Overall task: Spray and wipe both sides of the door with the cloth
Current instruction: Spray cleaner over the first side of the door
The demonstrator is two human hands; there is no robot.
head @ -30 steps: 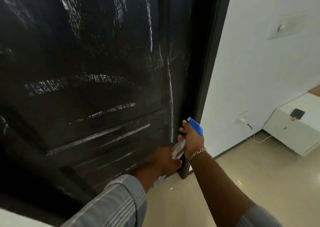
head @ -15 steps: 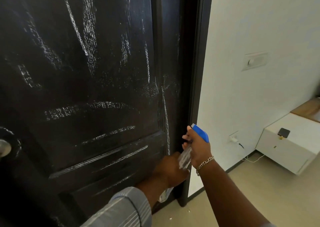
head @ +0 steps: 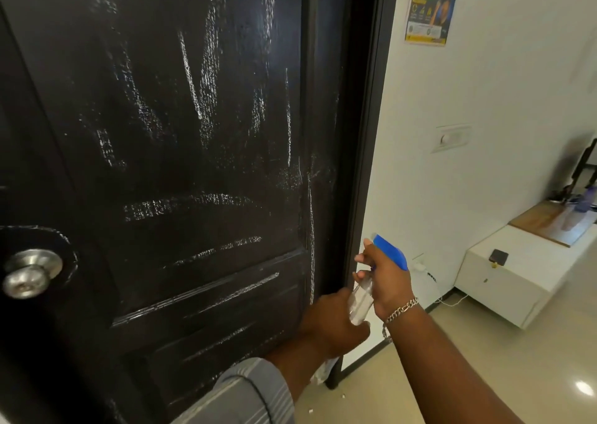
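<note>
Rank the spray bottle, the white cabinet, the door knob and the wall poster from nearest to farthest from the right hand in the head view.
1. spray bottle, gripped in the right hand itself
2. white cabinet, low at right
3. door knob, far left on the door
4. wall poster, high up on the wall

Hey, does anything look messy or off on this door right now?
Yes. Whitish streaks smear across the black door, unwiped. Small white bits lie on the floor near its bottom corner.
</note>
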